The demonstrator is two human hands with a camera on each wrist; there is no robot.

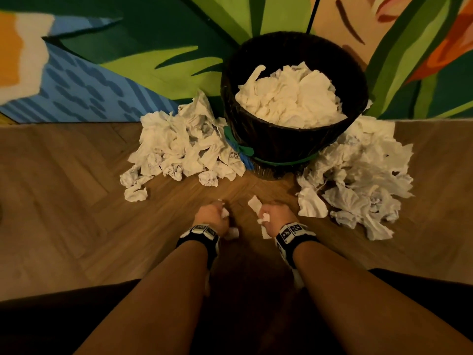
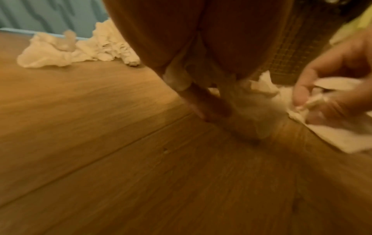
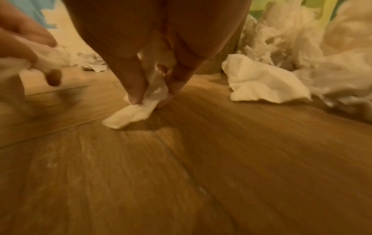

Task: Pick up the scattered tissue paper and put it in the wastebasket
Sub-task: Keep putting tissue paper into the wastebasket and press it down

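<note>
A dark woven wastebasket (image 1: 281,143) stands against the wall, filled high with white tissue paper (image 1: 289,98). Crumpled tissue lies heaped on the floor to its left (image 1: 184,144) and to its right (image 1: 358,175). In front of the basket, low over the floor, my left hand (image 1: 213,217) grips small wads of tissue (image 1: 225,213). Beside it my right hand (image 1: 272,213) holds a tissue piece (image 1: 254,203). In the right wrist view its thumb and fingers (image 3: 136,89) pinch a white tissue (image 3: 130,116) whose lower end touches the floor. The left wrist view is blurred.
The floor (image 1: 76,201) is wooden herringbone. A brightly painted wall (image 1: 128,60) rises just behind the basket. A green band (image 1: 281,163) circles the basket's base. My dark-clothed knees (image 1: 51,316) frame the bottom of the head view.
</note>
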